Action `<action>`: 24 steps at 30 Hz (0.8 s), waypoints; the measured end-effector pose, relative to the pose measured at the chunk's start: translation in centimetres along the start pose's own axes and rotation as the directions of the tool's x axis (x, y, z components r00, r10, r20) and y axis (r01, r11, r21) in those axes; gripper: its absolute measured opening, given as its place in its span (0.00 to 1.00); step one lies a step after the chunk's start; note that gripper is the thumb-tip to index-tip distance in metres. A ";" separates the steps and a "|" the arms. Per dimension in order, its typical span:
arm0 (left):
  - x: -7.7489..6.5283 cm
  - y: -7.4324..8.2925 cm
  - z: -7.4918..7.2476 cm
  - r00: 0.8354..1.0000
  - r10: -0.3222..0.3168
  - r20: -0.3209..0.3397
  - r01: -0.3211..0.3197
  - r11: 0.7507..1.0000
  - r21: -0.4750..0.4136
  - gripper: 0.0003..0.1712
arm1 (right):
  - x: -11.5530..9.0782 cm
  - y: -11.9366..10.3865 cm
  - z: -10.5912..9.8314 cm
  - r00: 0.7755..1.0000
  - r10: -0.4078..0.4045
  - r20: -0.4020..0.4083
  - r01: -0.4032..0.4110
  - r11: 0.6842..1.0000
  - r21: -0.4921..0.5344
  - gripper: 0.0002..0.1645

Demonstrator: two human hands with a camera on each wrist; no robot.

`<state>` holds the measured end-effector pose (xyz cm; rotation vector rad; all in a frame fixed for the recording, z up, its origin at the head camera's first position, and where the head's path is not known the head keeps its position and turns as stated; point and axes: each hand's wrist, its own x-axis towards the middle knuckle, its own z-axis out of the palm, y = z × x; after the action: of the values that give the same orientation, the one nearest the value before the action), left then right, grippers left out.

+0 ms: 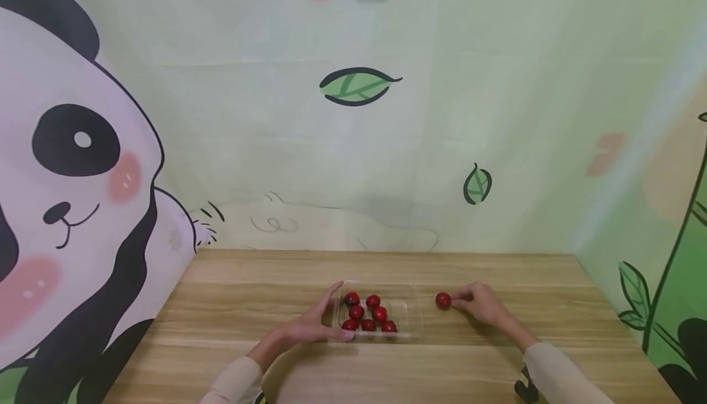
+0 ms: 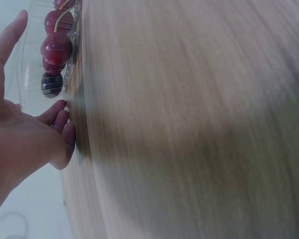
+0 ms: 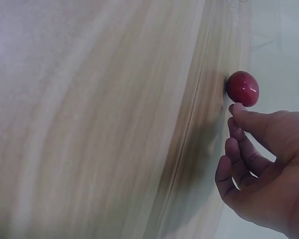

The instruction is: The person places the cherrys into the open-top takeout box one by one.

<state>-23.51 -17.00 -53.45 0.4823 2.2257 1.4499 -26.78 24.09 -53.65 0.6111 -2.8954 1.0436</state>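
Note:
A clear plastic box [image 1: 407, 315] stands on the table with several dark red cherries [image 1: 379, 314] inside; some show stems in the left wrist view. My left hand [image 1: 309, 324] holds the box at its left end, thumb along the near side and index finger reaching to the far corner. In the left wrist view, other fingertips [image 2: 60, 117] curl low beside the box. To the right of the box, my right hand [image 1: 482, 304] pinches at the edge of a single cherry [image 1: 443, 301] with thumb and index finger. The right wrist view shows this cherry [image 3: 243, 88] just beyond the fingertips.
The wooden table [image 1: 287, 370] reaches back to a pale printed cloth [image 1: 265, 146] with a large panda [image 1: 72, 164] on the left and green leaves. Another printed panel [image 1: 663, 220] borders the table on the right.

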 end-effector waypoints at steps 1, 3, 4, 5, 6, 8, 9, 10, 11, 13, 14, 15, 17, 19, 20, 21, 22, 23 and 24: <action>0.0 0.0 0.0 1.000 -0.002 0.000 0.002 1.000 -0.002 0.70 | 0.0 0.1 -0.1 1.000 -0.005 0.001 0.005 1.000 -0.002 0.06; 0.0 0.0 0.0 1.000 -0.008 0.001 0.008 1.000 -0.006 0.70 | 0.0 0.1 -0.2 1.000 -0.007 -0.003 0.007 1.000 -0.001 0.06; 0.0 0.0 0.0 1.000 -0.009 0.002 0.009 1.000 -0.008 0.70 | -0.1 0.1 -0.2 1.000 0.005 -0.007 -0.005 1.000 0.007 0.06; 0.1 0.0 0.0 1.000 -0.011 0.004 0.011 1.000 -0.010 0.70 | -0.1 0.0 -0.3 1.000 0.014 -0.015 -0.014 1.000 0.005 0.06; 0.1 0.0 0.0 1.000 -0.012 0.006 0.013 1.000 -0.012 0.70 | -0.1 0.0 -0.4 1.000 0.014 -0.023 -0.013 1.000 0.007 0.06; 0.1 0.1 0.0 1.000 -0.015 0.008 0.015 1.000 -0.015 0.69 | -0.1 -0.4 -0.6 0.999 0.025 -0.046 -0.024 0.999 0.025 0.05; 0.1 0.1 0.0 1.000 -0.017 0.007 0.017 1.000 -0.016 0.69 | 0.0 -0.6 -0.7 0.998 0.028 -0.061 -0.026 0.999 0.030 0.05; 0.1 0.1 0.0 1.000 -0.021 0.006 0.021 1.000 -0.017 0.69 | 0.0 -0.9 -0.7 0.997 0.028 -0.078 -0.025 0.999 0.034 0.05; 0.1 0.1 0.0 1.000 -0.021 0.004 0.021 1.000 -0.016 0.69 | 0.1 -1.2 -0.8 0.995 0.022 -0.098 -0.018 0.999 0.035 0.05; 0.0 0.0 0.0 1.000 -0.027 0.002 0.027 0.999 -0.019 0.69 | 0.2 -1.9 -0.9 0.990 0.015 -0.138 -0.008 0.999 0.049 0.06; 0.0 0.0 0.0 1.000 -0.030 0.004 0.030 0.999 -0.014 0.69 | 0.3 -2.2 -0.9 0.988 0.006 -0.157 0.002 0.999 0.052 0.06; 0.0 0.0 0.0 0.999 -0.032 0.004 0.032 0.999 -0.016 0.69 | 0.4 -2.6 -0.9 0.985 0.002 -0.174 0.010 0.998 0.065 0.06; -0.1 0.0 -0.1 1.000 -0.030 0.004 0.030 0.999 -0.018 0.69 | 0.6 -3.4 -0.8 0.980 -0.001 -0.201 0.021 0.995 0.097 0.06; -0.1 0.0 -0.1 0.999 -0.033 0.009 0.033 0.999 -0.023 0.69 | 0.8 -4.2 -0.5 0.978 -0.002 -0.210 0.031 0.990 0.135 0.06; -0.1 0.0 -0.1 0.999 -0.031 0.010 0.031 0.999 -0.022 0.69 | 0.9 -4.6 -0.4 0.977 0.000 -0.211 0.034 0.987 0.155 0.06; -0.1 0.0 -0.1 1.000 -0.029 0.009 0.029 0.999 -0.029 0.69 | 0.9 -5.1 -0.2 0.978 0.001 -0.209 0.036 0.984 0.174 0.06; -0.2 0.0 -0.1 1.000 -0.027 0.009 0.027 0.999 -0.027 0.69 | 1.0 -5.5 0.0 0.979 -0.002 -0.204 0.040 0.982 0.183 0.06; -0.2 0.0 -0.1 1.000 -0.026 0.009 0.027 0.999 -0.024 0.69 | 1.1 -5.9 0.3 0.980 -0.016 -0.199 0.054 0.980 0.190 0.06; -0.2 0.0 -0.1 1.000 -0.027 0.007 0.027 0.999 -0.021 0.69 | 1.2 -6.3 0.5 0.981 -0.026 -0.191 0.064 0.979 0.196 0.06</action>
<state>-23.41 -17.21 -53.42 0.4480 2.2016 1.4543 -25.59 18.95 -50.04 0.5482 -2.6237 1.3210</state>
